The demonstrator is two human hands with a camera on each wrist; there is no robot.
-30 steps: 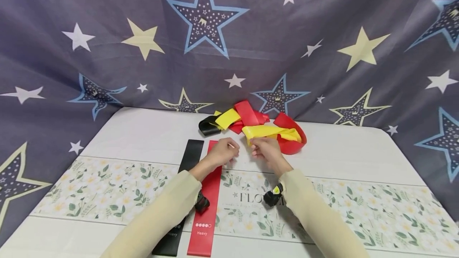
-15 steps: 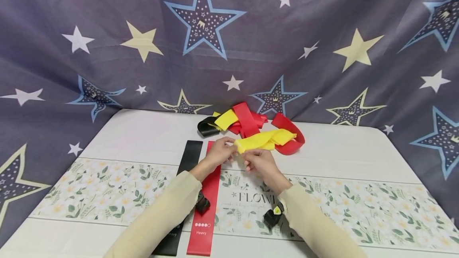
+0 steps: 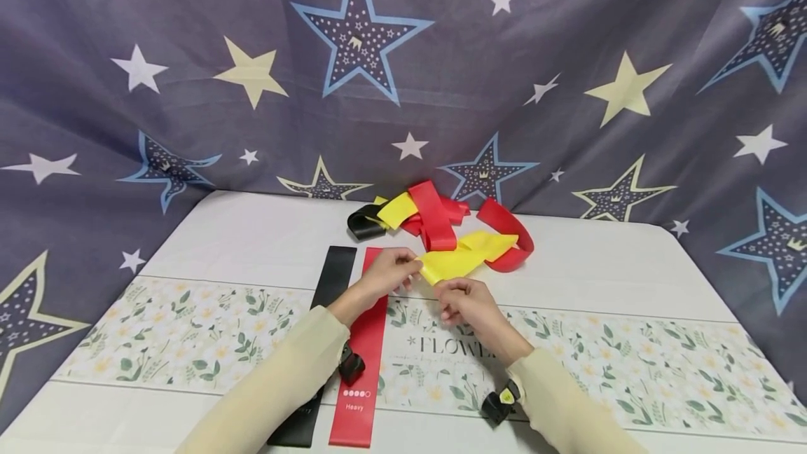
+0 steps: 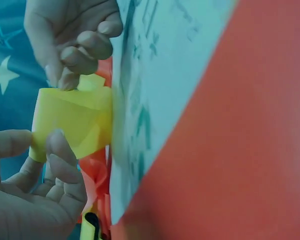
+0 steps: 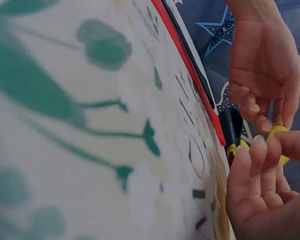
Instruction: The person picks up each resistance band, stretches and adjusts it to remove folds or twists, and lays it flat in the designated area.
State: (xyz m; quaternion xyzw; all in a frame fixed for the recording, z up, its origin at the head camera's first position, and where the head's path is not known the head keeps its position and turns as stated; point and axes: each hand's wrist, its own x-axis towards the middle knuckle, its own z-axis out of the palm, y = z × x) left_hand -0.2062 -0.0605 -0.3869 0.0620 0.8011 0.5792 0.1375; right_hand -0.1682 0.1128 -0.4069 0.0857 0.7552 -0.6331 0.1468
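Observation:
A yellow resistance band (image 3: pixel 466 254), partly twisted, stretches from my hands toward the back of the table in the head view. My left hand (image 3: pixel 391 272) pinches the left edge of its near end. Thumb and fingers of my right hand (image 3: pixel 469 305) pinch the near corner of the same end. In the left wrist view the yellow band (image 4: pixel 70 120) spreads flat between the left hand (image 4: pixel 40 192) below and the right hand (image 4: pixel 75 37) above. The right wrist view shows both hands close together, with most of the band hidden behind fingers.
A flat red band (image 3: pixel 354 408) marked "Heavy" lies beside a flat black band (image 3: pixel 336 272), partly under my left forearm. Behind the hands sit tangled red bands (image 3: pixel 435 216), a yellow band (image 3: pixel 397 210) and a black band (image 3: pixel 366 223). A red loop (image 3: pixel 523 244) curves at right.
The right hand has brought the yellow band's end leftward and nearer to me. The left hand, earlier apart from it, now pinches it too, and the end is spread between both hands.

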